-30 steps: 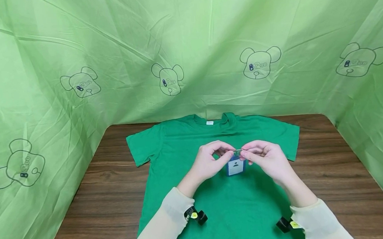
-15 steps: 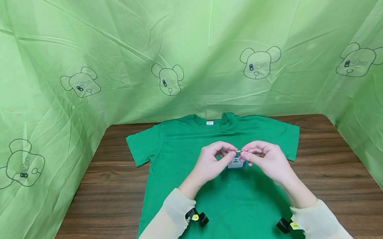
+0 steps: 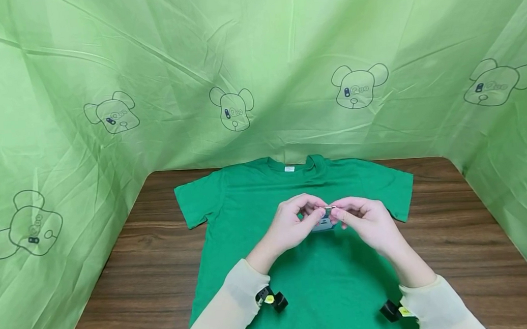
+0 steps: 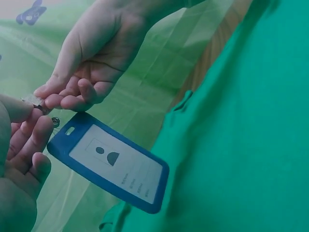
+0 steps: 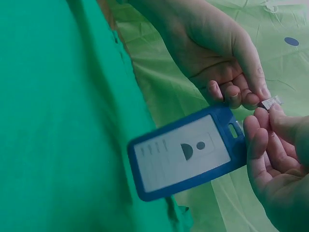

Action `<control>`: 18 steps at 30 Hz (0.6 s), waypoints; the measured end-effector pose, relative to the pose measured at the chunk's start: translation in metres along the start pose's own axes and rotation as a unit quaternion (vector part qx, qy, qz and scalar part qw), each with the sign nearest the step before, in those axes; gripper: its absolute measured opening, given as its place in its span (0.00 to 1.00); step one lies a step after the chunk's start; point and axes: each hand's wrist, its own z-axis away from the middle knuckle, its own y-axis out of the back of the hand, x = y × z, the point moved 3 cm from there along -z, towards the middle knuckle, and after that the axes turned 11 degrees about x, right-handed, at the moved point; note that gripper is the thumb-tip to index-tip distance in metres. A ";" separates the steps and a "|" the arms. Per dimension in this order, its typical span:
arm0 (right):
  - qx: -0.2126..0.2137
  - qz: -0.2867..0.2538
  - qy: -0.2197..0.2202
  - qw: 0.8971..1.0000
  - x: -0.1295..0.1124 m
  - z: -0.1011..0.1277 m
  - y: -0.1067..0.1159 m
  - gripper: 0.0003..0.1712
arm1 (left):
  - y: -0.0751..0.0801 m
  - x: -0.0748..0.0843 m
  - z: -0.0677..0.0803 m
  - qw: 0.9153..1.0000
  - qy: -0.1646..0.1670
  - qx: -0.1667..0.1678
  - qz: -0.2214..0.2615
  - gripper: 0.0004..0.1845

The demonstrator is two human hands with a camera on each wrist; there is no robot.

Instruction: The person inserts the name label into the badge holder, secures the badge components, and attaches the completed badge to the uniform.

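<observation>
Both hands meet above the green T-shirt (image 3: pixel 308 273), fingertip to fingertip. My left hand (image 3: pixel 294 224) and right hand (image 3: pixel 367 222) each pinch, between thumb and fingers, a small metal clip (image 5: pixel 271 102) with a clear part. From it hangs a blue badge holder (image 4: pixel 113 162) with a white card printed with a figure icon and lines of text. A small round metal snap (image 4: pixel 56 122) shows near the holder's slot in the left wrist view. In the head view the badge looks foreshortened and partly covered by fingers.
The T-shirt lies spread on a dark wood table (image 3: pixel 142 264), collar at the far side. A light green cloth (image 3: pixel 283 56) with bear-head outlines walls the back and both sides. Each wrist carries a small black camera (image 3: pixel 280 302) on a strap.
The badge has tilted, so its face looks much shorter in the head view. The left hand has shifted slightly right, and both hands keep their pinch on the clip.
</observation>
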 end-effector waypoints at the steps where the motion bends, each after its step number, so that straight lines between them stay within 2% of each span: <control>1: 0.000 0.003 0.001 1.000 0.000 0.000 0.000 0.08 | 0.000 0.000 0.000 1.000 0.001 -0.001 0.000 0.05; 10: 0.000 0.004 0.006 1.000 0.002 0.000 0.000 0.07 | -0.001 -0.005 0.000 1.000 -0.001 -0.002 -0.005 0.06; 18: 0.006 0.000 0.009 1.000 0.002 0.000 0.000 0.06 | -0.001 -0.003 -0.001 1.000 -0.015 0.012 0.008 0.05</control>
